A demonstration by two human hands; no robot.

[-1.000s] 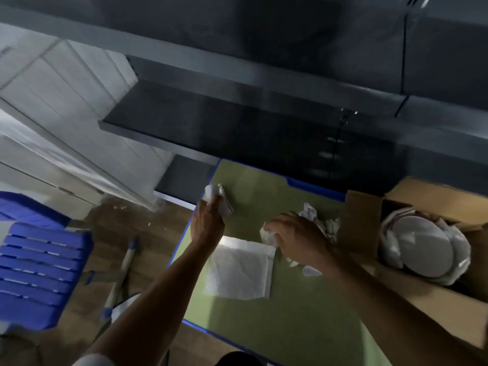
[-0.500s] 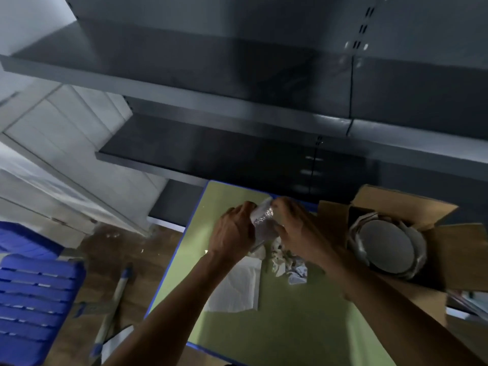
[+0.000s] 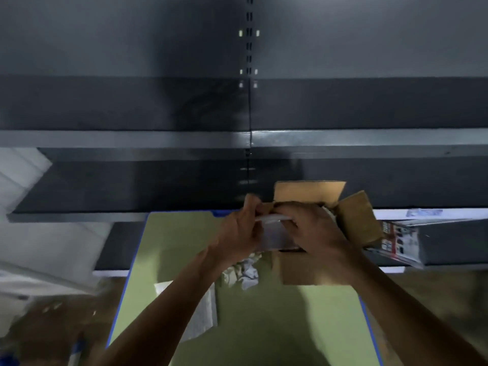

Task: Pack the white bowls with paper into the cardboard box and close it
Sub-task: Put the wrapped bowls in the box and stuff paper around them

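My left hand [image 3: 239, 229] and my right hand [image 3: 311, 228] together grip a pale, blurred sheet of paper [image 3: 272, 233], held up at the left edge of the open cardboard box [image 3: 311, 270]. The box stands on the far right of the green table [image 3: 264, 326], its flaps [image 3: 309, 191] raised. My hands hide most of its inside, and only a sliver of white shows at the rim. Crumpled paper [image 3: 244, 272] lies on the table under my left wrist. A flat white sheet [image 3: 203, 315] lies partly under my left forearm.
Dark grey metal shelving [image 3: 237, 138] rises right behind the table. A printed package [image 3: 396, 241] lies on a low shelf to the right of the box. Brown floor with blurred blue items shows at the lower left.
The view swung right and up. My hands, which met over the crumpled paper half a second ago, have carried the pale sheet right to the box. The bowls in the box are now hidden.
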